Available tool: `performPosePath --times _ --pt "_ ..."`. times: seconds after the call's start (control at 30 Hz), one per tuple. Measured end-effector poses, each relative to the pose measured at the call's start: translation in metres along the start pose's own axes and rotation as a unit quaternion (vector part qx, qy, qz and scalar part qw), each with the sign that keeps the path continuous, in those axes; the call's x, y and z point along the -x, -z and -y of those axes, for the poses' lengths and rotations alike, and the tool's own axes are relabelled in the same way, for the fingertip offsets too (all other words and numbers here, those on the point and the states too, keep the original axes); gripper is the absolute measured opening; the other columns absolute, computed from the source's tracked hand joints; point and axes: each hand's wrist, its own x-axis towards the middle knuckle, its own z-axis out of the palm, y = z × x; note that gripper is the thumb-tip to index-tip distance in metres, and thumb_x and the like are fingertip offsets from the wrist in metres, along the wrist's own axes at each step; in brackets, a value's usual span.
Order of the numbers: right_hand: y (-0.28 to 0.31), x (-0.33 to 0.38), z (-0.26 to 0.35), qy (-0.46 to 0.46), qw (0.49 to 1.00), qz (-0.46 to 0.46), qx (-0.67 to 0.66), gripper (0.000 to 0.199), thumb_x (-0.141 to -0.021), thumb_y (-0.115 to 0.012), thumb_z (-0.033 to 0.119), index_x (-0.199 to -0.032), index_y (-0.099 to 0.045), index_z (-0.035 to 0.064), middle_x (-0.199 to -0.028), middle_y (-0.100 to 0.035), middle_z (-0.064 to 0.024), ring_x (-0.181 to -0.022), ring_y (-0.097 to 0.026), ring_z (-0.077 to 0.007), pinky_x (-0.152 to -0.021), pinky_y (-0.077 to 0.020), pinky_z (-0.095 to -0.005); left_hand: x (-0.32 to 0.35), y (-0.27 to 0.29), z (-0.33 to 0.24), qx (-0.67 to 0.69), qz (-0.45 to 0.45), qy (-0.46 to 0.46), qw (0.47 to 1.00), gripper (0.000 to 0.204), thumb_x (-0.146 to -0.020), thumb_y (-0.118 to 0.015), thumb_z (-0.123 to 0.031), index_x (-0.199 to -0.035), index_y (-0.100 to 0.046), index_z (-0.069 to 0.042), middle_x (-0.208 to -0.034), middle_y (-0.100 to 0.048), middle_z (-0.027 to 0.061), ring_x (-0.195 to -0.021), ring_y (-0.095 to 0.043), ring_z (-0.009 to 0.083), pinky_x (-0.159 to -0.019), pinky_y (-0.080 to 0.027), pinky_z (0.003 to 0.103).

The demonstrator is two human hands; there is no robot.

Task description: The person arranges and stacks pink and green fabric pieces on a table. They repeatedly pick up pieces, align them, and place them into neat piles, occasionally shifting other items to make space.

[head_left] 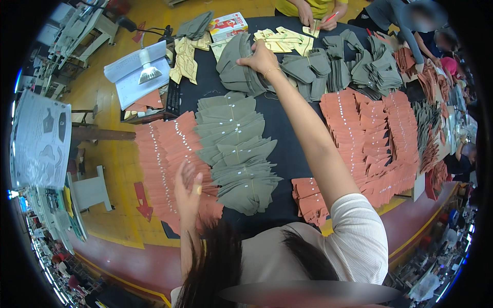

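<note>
My right arm reaches to the far side of the black table, where my right hand (pixel 261 57) is closed on the edge of a bundle of grey-green fabric pieces (pixel 233 66). Closer to me, my left hand (pixel 188 189) is over a spread of rust-orange fabric pieces (pixel 159 164). Its fingers are apart and hold nothing. Between my arms lie overlapping rows of grey-green fabric pieces (pixel 239 154) with small white labels. More rust-orange labelled pieces (pixel 354 133) fan out on the right.
At the back left stand a lamp (pixel 149 66), an open notebook (pixel 136 77) and a box (pixel 228 25). Yellow patterned pieces (pixel 285 40) lie at the far edge. A co-worker's hand (pixel 331 21) there holds a red pen. Grey-green stacks (pixel 377 66) sit back right.
</note>
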Motion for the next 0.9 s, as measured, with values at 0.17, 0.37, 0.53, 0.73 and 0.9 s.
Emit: performPosePath --times 0.17,0.37,0.53,0.73,0.9 --pt "0.052 0.065 0.036 0.005 0.955 -0.042 -0.294 0.097 -0.062 -0.09 0.039 -0.135 -0.04 -0.0028 -0.115 -0.062 -0.0191 -0.103 -0.064 -0.0256 -0.09 -0.0507 -0.0342 -0.023 -0.039 -0.032 -0.235 -0.084 -0.316 0.915 0.071 -0.083 -0.075 -0.02 -0.144 -0.04 -0.011 -0.147 -0.037 0.0225 -0.141 -0.031 0.0389 -0.114 -0.024 0.054" --pt "0.127 0.22 0.041 -0.012 0.81 0.143 -0.568 0.076 -0.084 -0.075 0.016 -0.145 -0.03 0.0025 -0.135 -0.05 -0.0138 -0.119 -0.055 -0.0226 -0.098 -0.049 -0.0367 -0.016 -0.073 -0.083 -0.297 -0.169 -0.561 0.754 0.078 -0.071 -0.08 -0.02 -0.141 -0.046 -0.03 -0.151 -0.035 0.0167 -0.145 -0.021 0.0432 -0.112 -0.005 0.07" --pt "0.156 0.334 0.003 -0.131 0.708 0.169 -0.673 0.069 -0.092 -0.068 0.022 -0.146 -0.027 0.0046 -0.133 -0.05 -0.0133 -0.117 -0.057 -0.0236 -0.095 -0.0511 -0.0373 0.05 -0.058 -0.105 -0.247 -0.003 -0.543 0.803 0.068 -0.061 -0.077 -0.011 -0.126 -0.06 -0.019 -0.135 -0.057 0.0075 -0.129 -0.049 0.0334 -0.112 -0.022 0.062" --pt "0.152 0.408 -0.047 0.048 0.831 0.195 -0.518 0.112 -0.068 -0.085 0.047 -0.15 -0.021 0.0063 -0.121 -0.051 -0.009 -0.11 -0.052 -0.019 -0.094 -0.0477 -0.0357 0.109 -0.052 -0.044 0.24 0.18 -0.024 0.954 0.049 -0.078 -0.08 -0.015 -0.12 -0.058 0.001 -0.119 -0.063 0.0062 -0.111 -0.058 0.0179 -0.101 -0.043 0.035" --pt "0.077 0.474 -0.063 0.002 0.886 0.203 -0.417 0.137 -0.055 -0.094 0.042 -0.153 -0.008 0.0021 -0.143 -0.034 -0.0162 -0.136 -0.034 -0.0293 -0.115 -0.0279 -0.0417 0.173 -0.059 0.05 0.416 0.162 0.115 0.888 0.056 -0.082 -0.077 -0.013 -0.129 -0.051 0.001 -0.124 -0.059 0.0074 -0.115 -0.055 0.0173 -0.103 -0.039 0.033"
